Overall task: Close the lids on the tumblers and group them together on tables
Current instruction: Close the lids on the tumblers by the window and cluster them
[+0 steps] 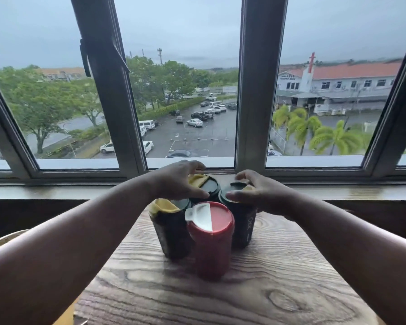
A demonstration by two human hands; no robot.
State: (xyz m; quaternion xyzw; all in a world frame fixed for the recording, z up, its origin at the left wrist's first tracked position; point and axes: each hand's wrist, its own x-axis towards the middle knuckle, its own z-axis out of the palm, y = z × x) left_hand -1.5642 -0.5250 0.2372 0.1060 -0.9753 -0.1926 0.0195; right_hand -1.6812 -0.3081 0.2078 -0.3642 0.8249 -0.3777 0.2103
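From the head camera we see four tumblers bunched close at the far end of the wooden table (pixel 279 266), just short of the window sill (pixel 80 191): a red tumbler (pixel 210 242) nearest us with its white flap lying flat, a left dark tumbler (pixel 171 231), a rear dark tumbler (pixel 204 186) and a right dark tumbler (pixel 240 214). We judge the grouping nearly done and the step in hand to be the lids, since the yellow flaps on the left and rear tumblers look raised. Next, each flap wants pressing flat while the cups are kept from tipping against each other. Both arms reach forward from the lower corners. Our left hand (pixel 176 181) arches over the rear tumbler, fingers curved and spread around its lid rim; whether they grip it we cannot tell. Our right hand (pixel 260 193) cups the right tumbler's lid, thumb on the near rim, fingers curled over the far side.
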